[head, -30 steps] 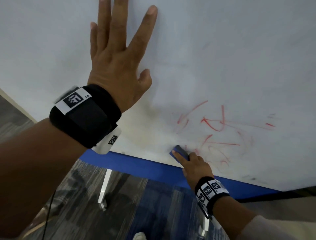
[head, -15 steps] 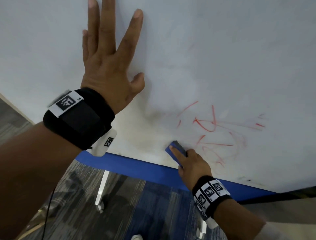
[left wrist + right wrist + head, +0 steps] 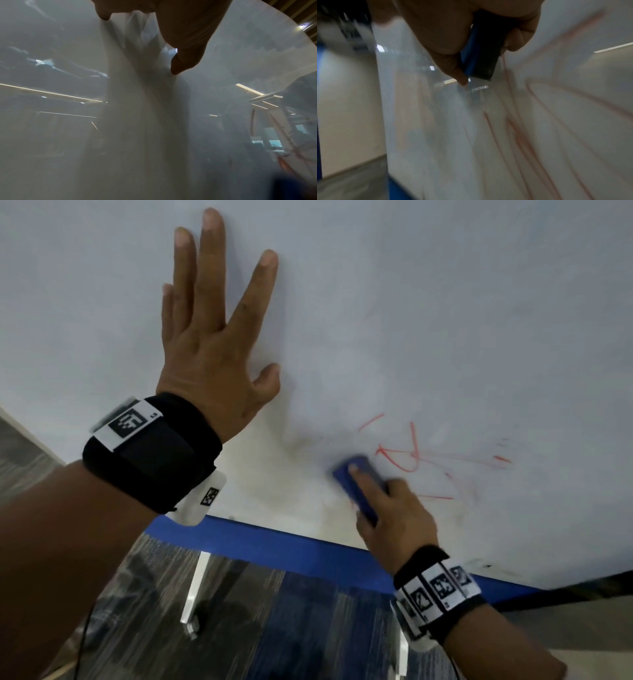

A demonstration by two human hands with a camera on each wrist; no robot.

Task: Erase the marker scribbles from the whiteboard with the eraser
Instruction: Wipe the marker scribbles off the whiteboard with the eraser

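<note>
Scribbles [image 3: 428,460]: red marker lines low on the whiteboard [image 3: 445,320], just above its blue edge [image 3: 274,542]; you have them mostly to the right of the eraser.
Eraser [image 3: 359,487]: blue block, dark felt flat against the board at the left end of the marks.
Right hand [image 3: 394,518]: you grip the eraser, forefinger laid along its back, thumb and the other fingers curled round its sides.
Left hand [image 3: 212,344]: flat on the board up and to the left, fingers spread wide, holding nothing.
Progress: my guess is partway; bold strokes and pale smears are left.
Risk, smearing: light pressure may only spread the red into haze.
Risk, slipping: your strokes run near the bottom edge, so the eraser could run off the board.
Risk, board shifting: ease off your left palm and the board may rock.
</note>
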